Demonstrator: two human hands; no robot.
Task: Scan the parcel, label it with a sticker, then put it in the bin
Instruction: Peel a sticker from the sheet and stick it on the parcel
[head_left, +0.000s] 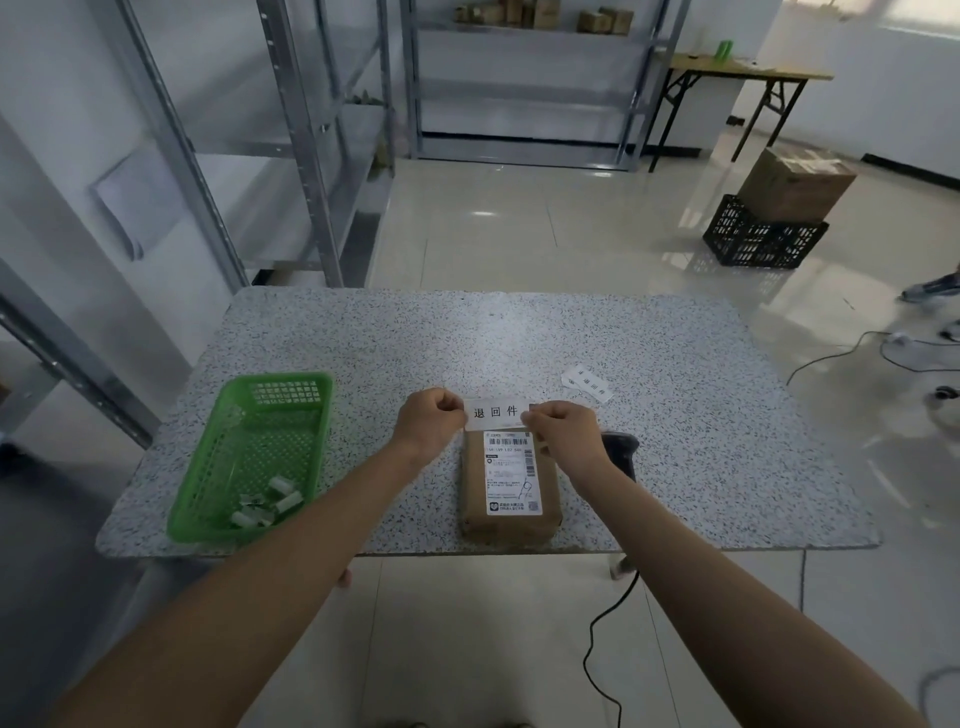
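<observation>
Here the left hand (430, 420) and right hand (563, 434) each pinch one end of a white sticker (496, 413), holding it just above the far end of the brown parcel (511, 480) lying on the speckled tabletop (519, 338). A green bin (254, 457) sits to the left, a scanner (618, 449) just right.

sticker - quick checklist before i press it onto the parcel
1. Sticker pinched at both ends by left hand and right hand: ok.
2. Sticker stretched flat, print facing up: ok.
3. Backing peeled off: cannot tell.
4. Parcel lying flat on the table, shipping label up: ok.
5. Sticker clear of the shipping label's barcode: cannot tell, their edges meet in this view.
6. Green basket has room, only paper scraps at its near end: ok.
</observation>
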